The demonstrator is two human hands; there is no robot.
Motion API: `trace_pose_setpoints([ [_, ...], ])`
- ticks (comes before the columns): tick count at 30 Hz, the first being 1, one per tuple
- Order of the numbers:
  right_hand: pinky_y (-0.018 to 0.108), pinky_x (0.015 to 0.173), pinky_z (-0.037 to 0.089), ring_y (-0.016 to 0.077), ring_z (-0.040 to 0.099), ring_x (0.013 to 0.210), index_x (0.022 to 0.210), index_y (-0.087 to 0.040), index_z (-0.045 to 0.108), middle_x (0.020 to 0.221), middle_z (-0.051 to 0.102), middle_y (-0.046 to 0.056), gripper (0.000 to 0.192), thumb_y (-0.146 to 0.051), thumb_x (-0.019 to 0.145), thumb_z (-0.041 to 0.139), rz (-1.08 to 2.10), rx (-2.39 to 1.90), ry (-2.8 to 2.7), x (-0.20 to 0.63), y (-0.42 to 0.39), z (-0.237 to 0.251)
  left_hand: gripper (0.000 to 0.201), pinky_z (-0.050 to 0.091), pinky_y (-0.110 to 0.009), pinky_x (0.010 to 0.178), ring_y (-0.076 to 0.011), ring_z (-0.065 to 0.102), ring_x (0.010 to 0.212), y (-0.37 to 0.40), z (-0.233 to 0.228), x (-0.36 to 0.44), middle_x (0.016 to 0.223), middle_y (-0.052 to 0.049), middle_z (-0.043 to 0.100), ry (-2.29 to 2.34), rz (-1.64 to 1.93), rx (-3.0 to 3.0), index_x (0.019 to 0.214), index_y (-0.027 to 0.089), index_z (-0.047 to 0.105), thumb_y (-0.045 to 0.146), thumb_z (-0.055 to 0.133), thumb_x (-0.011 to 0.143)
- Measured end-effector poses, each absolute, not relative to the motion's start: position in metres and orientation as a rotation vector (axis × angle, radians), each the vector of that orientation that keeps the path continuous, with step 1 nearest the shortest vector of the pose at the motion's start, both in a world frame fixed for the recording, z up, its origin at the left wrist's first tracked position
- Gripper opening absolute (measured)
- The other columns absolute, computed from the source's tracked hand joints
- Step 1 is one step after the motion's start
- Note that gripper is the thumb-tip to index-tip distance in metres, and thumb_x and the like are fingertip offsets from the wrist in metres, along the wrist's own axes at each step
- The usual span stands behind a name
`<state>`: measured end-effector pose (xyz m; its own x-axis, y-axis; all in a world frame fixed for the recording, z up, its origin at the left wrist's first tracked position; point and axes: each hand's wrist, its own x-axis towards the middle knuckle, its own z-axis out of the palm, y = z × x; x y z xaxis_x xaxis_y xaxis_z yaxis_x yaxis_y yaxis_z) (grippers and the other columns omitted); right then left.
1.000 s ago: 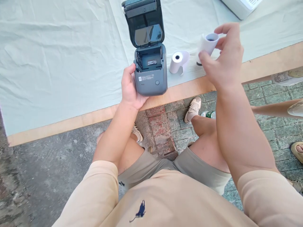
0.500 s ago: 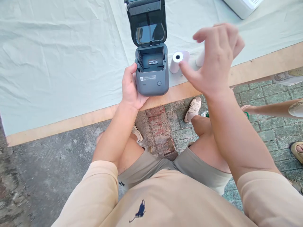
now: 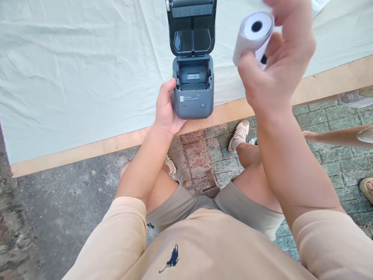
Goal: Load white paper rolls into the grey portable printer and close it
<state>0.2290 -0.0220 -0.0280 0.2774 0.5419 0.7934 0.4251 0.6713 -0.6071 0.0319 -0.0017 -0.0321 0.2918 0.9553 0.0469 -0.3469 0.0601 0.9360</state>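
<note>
A dark grey label printer (image 3: 194,105) is gripped by my left hand (image 3: 167,109), thumb along its left side and palm beneath. Its lid (image 3: 192,33) stands raised, and the paper bay (image 3: 192,77) holds no roll. To the right of the printer, my right hand (image 3: 279,74) pinches a white paper roll (image 3: 243,41) above the table. The roll's round end with a dark core hole faces up toward me. My right fingertips blur at the top edge of the view. Where a second white object stood earlier, my right hand and the roll block part of the view.
A pale green cloth (image 3: 87,77) covers the table, whose bare wooden edge (image 3: 116,144) runs in front of me. A white object (image 3: 318,6) shows at the top right. Another person's arm (image 3: 335,137) and sandalled foot (image 3: 367,187) are at the right.
My right hand has closed on the paper roll and lifted it off the table, up and to the right. My left hand and the printer appear slightly further right.
</note>
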Motion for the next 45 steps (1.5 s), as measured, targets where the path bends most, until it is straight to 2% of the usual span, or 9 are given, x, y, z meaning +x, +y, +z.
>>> trace_pose_setpoints([
  [3,0.023,0.071,0.051,0.0130,0.061,0.106,0.124,-0.021,0.057,0.128,0.055,0.006,0.042,-0.015,0.082,0.054,0.152,-0.738,-1.425,0.221,-0.034,-0.019,0.038,0.061,-0.038,0.108,-0.0233,0.073,0.109,-0.004,-0.032,0.035,0.109,-0.008,0.073,0.776,1.149,1.087,0.110,0.020,0.062,0.051,0.043,0.099],
  [9,0.037,0.093,0.048,0.0139,0.064,0.097,0.110,-0.023,0.059,0.111,0.066,-0.004,0.033,-0.007,0.082,0.051,-0.265,-1.013,-1.730,0.204,-0.029,-0.032,0.040,0.060,-0.034,0.103,-0.0221,0.069,0.115,-0.007,-0.041,0.037,0.109,-0.003,0.067,0.708,1.216,1.194,0.115,0.026,0.058,0.049,0.073,0.087],
  [15,0.049,0.107,0.045,0.0217,0.064,0.108,0.100,-0.027,0.066,0.114,0.071,-0.002,0.013,-0.022,0.094,0.055,0.114,-1.195,-1.885,0.206,-0.023,-0.034,0.050,0.054,-0.042,0.117,-0.0307,0.053,0.144,-0.007,-0.042,0.036,0.107,-0.004,0.067,0.689,1.164,1.224,0.112,0.028,0.061,0.059,0.082,0.078],
  [20,0.058,0.112,0.041,0.0291,0.057,0.115,0.100,-0.031,0.077,0.109,0.070,0.005,0.037,-0.056,0.104,0.050,0.183,-1.068,-1.970,0.206,-0.024,-0.032,0.055,0.058,-0.043,0.109,-0.0309,0.062,0.135,-0.009,-0.035,0.036,0.116,-0.009,0.067,0.753,1.127,1.187,0.112,0.022,0.059,0.069,0.064,0.083],
  [23,0.061,0.113,0.037,0.0293,0.057,0.114,0.101,-0.033,0.078,0.107,0.070,0.006,0.050,-0.062,0.105,0.039,0.279,-0.962,-2.019,0.205,-0.027,-0.031,0.058,0.060,-0.039,0.105,-0.0292,0.066,0.127,-0.007,-0.036,0.032,0.118,-0.009,0.068,0.771,1.051,1.166,0.113,0.022,0.059,0.063,0.075,0.075],
  [29,0.046,0.100,0.051,0.0233,0.053,0.092,0.083,-0.020,0.056,0.087,0.053,0.012,0.046,-0.057,0.102,0.036,0.186,-0.957,-1.614,0.206,-0.033,-0.028,0.076,0.062,-0.045,0.106,-0.0353,0.062,0.137,-0.003,-0.044,0.028,0.119,-0.008,0.069,0.768,1.125,1.286,0.120,0.024,0.054,0.055,0.092,0.062],
  [34,0.035,0.086,0.053,0.0204,0.056,0.109,0.109,-0.023,0.050,0.117,0.056,0.010,0.018,-0.034,0.095,0.050,0.198,-0.896,-1.408,0.208,-0.035,-0.026,0.103,0.056,-0.049,0.118,-0.0388,0.044,0.156,-0.004,-0.046,0.026,0.140,-0.011,0.063,0.719,1.054,1.382,0.134,0.028,0.047,0.056,0.099,0.050],
  [39,0.036,0.118,0.050,0.0185,0.049,0.139,0.130,-0.026,0.045,0.143,0.052,0.004,0.042,-0.035,0.091,0.056,0.500,-0.865,-1.530,0.209,-0.030,-0.029,0.121,0.062,-0.044,0.107,-0.0386,0.050,0.151,-0.002,-0.047,0.020,0.150,-0.009,0.057,0.723,1.003,1.400,0.150,0.038,0.034,0.053,0.100,0.050],
  [45,0.030,0.098,0.058,0.0207,0.058,0.127,0.146,-0.031,0.036,0.135,0.057,0.006,0.077,-0.057,0.086,0.076,0.898,-0.903,-1.520,0.207,-0.015,-0.042,0.114,0.060,-0.044,0.108,-0.0363,0.058,0.144,-0.010,-0.036,0.026,0.146,-0.009,0.060,0.625,1.000,1.363,0.154,0.034,0.032,0.050,0.093,0.059],
])
